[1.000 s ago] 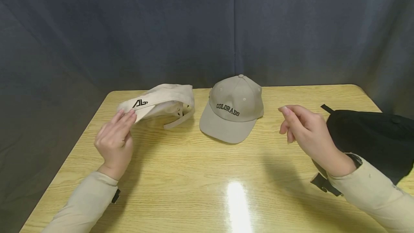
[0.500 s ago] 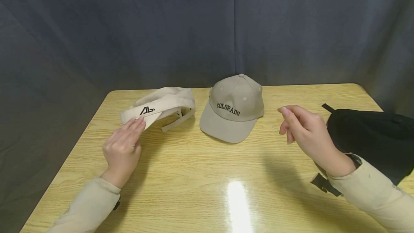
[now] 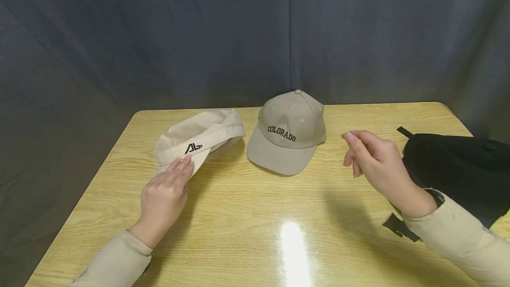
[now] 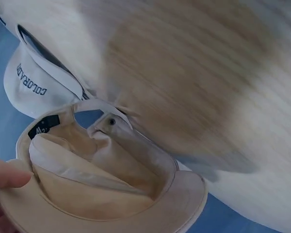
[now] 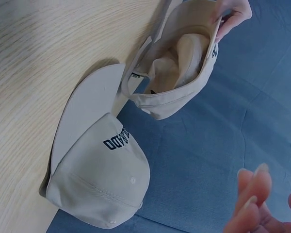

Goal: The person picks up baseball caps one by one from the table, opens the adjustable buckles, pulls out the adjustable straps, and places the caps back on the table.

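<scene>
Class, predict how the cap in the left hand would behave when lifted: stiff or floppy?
The cap would likely sag at its crown, whose fabric slumps inward; its brim is probably stiffer, looking uncreased though the left hand pinches it.

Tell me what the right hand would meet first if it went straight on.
Probably the grey COLORADO cap, towards which the right hand points in the head view. Depth is unclear: the hand looks raised above the table, so it might pass over.

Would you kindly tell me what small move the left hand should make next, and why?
Probably level the cream cap onto the table beside the COLORADO cap: the left hand holds it tilted by the brim, while the other sits crown-up.
</scene>
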`<state>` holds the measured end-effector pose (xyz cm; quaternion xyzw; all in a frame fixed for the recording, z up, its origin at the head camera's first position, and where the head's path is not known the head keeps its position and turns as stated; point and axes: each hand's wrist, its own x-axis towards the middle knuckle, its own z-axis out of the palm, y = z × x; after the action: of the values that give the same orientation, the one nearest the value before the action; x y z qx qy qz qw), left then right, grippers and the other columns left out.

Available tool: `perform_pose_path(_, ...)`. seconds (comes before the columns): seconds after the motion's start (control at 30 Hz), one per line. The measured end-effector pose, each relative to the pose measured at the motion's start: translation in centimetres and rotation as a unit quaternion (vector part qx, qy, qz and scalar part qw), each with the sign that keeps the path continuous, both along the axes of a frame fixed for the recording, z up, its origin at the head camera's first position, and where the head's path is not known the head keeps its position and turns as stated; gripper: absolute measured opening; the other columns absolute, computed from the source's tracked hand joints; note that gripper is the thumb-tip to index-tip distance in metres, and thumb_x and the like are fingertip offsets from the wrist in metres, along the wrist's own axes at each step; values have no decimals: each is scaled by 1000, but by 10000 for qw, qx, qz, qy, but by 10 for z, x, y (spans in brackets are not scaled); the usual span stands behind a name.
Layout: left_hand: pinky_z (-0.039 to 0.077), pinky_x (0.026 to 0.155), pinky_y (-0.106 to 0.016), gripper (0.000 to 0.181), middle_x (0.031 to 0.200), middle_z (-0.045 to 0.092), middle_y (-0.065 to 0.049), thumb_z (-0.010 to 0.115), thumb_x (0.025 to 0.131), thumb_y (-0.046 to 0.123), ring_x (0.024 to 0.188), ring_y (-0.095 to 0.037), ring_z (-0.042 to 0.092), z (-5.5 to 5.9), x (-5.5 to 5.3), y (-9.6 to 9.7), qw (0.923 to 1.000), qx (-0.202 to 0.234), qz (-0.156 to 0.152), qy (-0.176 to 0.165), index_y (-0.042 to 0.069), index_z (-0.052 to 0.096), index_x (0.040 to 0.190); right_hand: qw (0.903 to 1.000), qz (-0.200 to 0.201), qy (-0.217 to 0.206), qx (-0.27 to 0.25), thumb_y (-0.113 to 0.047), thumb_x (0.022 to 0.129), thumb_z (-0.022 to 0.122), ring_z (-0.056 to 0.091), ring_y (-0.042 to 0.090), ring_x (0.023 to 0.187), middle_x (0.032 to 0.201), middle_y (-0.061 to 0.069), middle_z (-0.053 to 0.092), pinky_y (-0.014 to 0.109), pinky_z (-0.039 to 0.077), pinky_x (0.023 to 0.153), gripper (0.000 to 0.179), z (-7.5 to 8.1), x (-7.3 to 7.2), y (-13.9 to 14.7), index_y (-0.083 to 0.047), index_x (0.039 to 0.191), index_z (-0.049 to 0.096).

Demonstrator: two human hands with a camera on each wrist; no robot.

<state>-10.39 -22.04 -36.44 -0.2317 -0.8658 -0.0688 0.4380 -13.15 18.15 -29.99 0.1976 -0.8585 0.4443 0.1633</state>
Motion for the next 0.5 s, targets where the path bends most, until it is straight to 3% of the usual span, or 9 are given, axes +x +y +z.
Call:
perform_pose_path(0.23, 55, 57, -46, 41, 109, 69, -18, 70, 65, -13, 91, -37, 69, -5, 6, 2, 9996, -207, -64, -175, -6, 71, 105, 10000, 29, 8, 12, -12, 102, 50, 51, 11, 48, 64, 2, 61, 24, 37, 44, 23, -1, 0, 0, 5, 107, 64)
perform_pose_path(0.5, 54, 54, -45, 33, 111, 68, -21, 64, 74, -6, 91, -40, 68, -9, 10, 3, 9984, -488, -263, -86, -8, 69, 106, 10000, 73, 57, 20, -12, 102, 50, 51, 11, 48, 64, 1, 61, 24, 36, 45, 22, -2, 1, 1, 4, 106, 64)
